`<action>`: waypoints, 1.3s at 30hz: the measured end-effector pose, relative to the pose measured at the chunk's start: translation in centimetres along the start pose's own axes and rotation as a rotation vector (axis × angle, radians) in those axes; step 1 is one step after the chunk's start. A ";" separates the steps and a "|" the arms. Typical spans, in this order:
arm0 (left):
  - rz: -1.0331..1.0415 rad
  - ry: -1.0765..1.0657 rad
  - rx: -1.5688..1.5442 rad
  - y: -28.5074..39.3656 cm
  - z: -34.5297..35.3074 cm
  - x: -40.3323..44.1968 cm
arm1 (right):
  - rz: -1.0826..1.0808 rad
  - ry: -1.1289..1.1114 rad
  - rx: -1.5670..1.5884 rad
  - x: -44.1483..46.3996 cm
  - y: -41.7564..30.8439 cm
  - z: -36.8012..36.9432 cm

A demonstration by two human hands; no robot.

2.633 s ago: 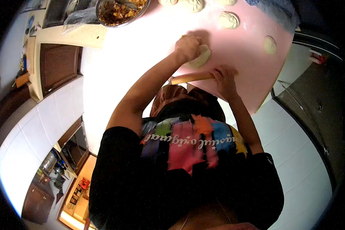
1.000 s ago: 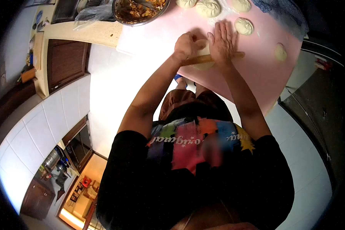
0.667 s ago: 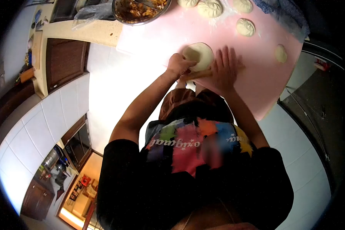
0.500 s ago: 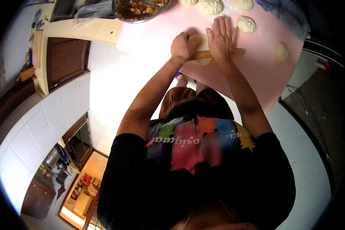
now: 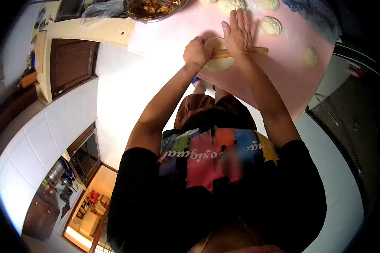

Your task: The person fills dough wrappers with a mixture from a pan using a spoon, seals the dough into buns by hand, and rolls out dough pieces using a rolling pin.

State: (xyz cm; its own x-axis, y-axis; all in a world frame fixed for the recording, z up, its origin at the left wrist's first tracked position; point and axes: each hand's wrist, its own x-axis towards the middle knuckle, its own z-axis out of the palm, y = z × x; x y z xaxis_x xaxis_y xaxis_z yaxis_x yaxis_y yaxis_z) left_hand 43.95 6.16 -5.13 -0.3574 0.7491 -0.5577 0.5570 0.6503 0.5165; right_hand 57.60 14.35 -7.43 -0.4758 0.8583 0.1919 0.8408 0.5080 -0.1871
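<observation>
A flat round of dough (image 5: 220, 64) lies on the pink mat (image 5: 278, 69), with a thin wooden rolling pin (image 5: 259, 51) across its middle. At the dough's left edge, my left hand (image 5: 197, 52) is closed on the rim; its fingertips are partly hidden. My right hand (image 5: 240, 36) rests flat over the rolling pin, palm down, fingers stretched out towards the far side of the mat. Beyond them sit several pleated buns, one a whole bun (image 5: 271, 25) just right of my right fingers. A small plain piece of dough (image 5: 310, 56) lies further right.
A metal bowl of chopped filling (image 5: 154, 9) stands at the far left of the mat. Beside it is a crumpled clear plastic bag (image 5: 101, 12) on the counter. Dark blue netting or cloth (image 5: 312, 17) covers the far right corner. Dark wooden cabinets (image 5: 74, 63) line the left.
The rolling pin and my right hand have moved away from me over the dough. My left hand and the dough round have shifted slightly left.
</observation>
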 end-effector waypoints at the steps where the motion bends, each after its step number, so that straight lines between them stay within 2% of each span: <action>1: -0.018 0.037 -0.037 0.0 0.5 0.1 | 0.003 0.038 0.007 0.5 0.0 0.3; 3: -0.016 0.081 -0.078 0.0 0.7 0.5 | -0.050 0.021 0.010 -3.4 0.2 -1.4; 5: 0.128 -0.110 0.008 -0.1 0.8 0.2 | -0.143 -0.025 0.066 -9.6 0.9 -2.9; 6: 0.143 -0.106 0.002 -0.4 1.4 0.1 | -0.182 -0.030 0.113 -12.3 1.7 -2.9; 8: 0.464 0.141 -0.034 -1.1 2.8 -0.6 | -0.239 -0.155 0.280 -15.7 3.1 -4.8; 9: 0.309 0.028 0.083 0.4 1.8 -1.7 | -0.235 -0.150 0.267 -16.7 4.1 -4.8; 10: 0.321 0.028 0.079 0.5 1.7 -1.9 | -0.247 -0.212 0.279 -17.6 5.1 -4.7; 12: 0.272 -0.157 -0.273 0.0 1.2 -1.7 | -0.251 -0.264 0.283 -19.1 7.5 -4.7; 13: 0.311 -0.066 -0.448 0.2 1.1 -1.4 | -0.190 -0.189 0.274 -19.5 8.6 -5.0; 14: 0.218 -0.044 -0.504 0.1 0.9 -1.4 | -0.133 -0.111 0.266 -19.6 9.9 -5.2; 15: 0.094 -0.032 -0.691 -0.3 1.1 -0.6 | -0.134 -0.100 0.263 -19.6 11.7 -5.5; 17: -0.143 -0.047 -1.021 -0.4 1.0 0.1 | 0.226 0.009 0.330 -19.5 13.9 -5.5; 18: -0.150 -0.034 -1.020 -0.6 1.1 0.2 | 0.301 0.078 0.332 -18.1 14.1 -6.1; 20: -0.216 -0.186 -1.237 -1.2 1.6 0.6 | 0.364 0.143 0.348 -15.3 15.3 -5.4; 22: -0.182 -0.129 -1.207 -0.9 1.6 -0.4 | 0.577 0.071 0.002 -13.6 16.8 -4.6; 23: -0.189 -0.116 -1.160 -0.6 1.5 -0.6 | 0.572 0.069 0.010 -13.3 16.7 -4.5; 25: -0.228 -0.052 -1.068 0.6 1.7 -0.8 | 0.740 -0.103 -0.061 -10.9 15.5 -5.7; 26: -0.231 -0.046 -1.068 0.9 1.4 -1.3 | 0.736 -0.105 -0.056 -11.0 15.5 -5.4; 28: -0.057 -0.189 -1.075 1.8 0.3 -2.4 | 0.472 0.207 -0.225 -11.1 15.3 -5.5; 29: -0.039 -0.266 -1.065 2.3 -0.3 -2.9 | 0.467 0.209 -0.220 -11.0 15.3 -5.5; 30: -0.040 -0.259 -1.065 3.2 -1.3 -3.8 | 0.439 0.098 0.274 -10.6 14.2 -6.5; 32: 0.135 -0.475 -1.250 4.9 -3.2 -5.7 | 0.447 -0.191 1.024 -9.8 11.9 -7.7; 33: 0.165 -0.509 -1.293 5.6 -3.8 -6.6 | 0.493 -0.360 1.279 -9.2 10.7 -8.3; 34: 0.171 -0.503 -1.292 6.2 -4.2 -7.1 | 0.485 -0.358 1.281 -8.4 8.8 -9.7; 36: 0.187 -0.499 -1.274 7.0 -4.7 -8.2 | 0.426 -0.556 2.110 -7.0 4.7 -13.5; 37: 0.167 -0.421 -1.197 7.4 -5.1 -9.0 | 0.408 -0.568 2.114 -6.4 3.4 -14.6; 39: 0.149 -0.385 -1.228 7.5 -6.9 -11.3 | 0.437 -0.439 1.719 -4.9 1.6 -16.2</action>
State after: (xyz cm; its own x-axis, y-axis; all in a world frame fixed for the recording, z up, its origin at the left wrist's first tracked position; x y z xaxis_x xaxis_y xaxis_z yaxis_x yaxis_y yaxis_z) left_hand 46.97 3.47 9.51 0.0000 0.8729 -0.4880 -0.5492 0.4078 0.7295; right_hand 65.50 9.77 6.94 -0.5838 0.7455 -0.3216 -0.1237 -0.4732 -0.8722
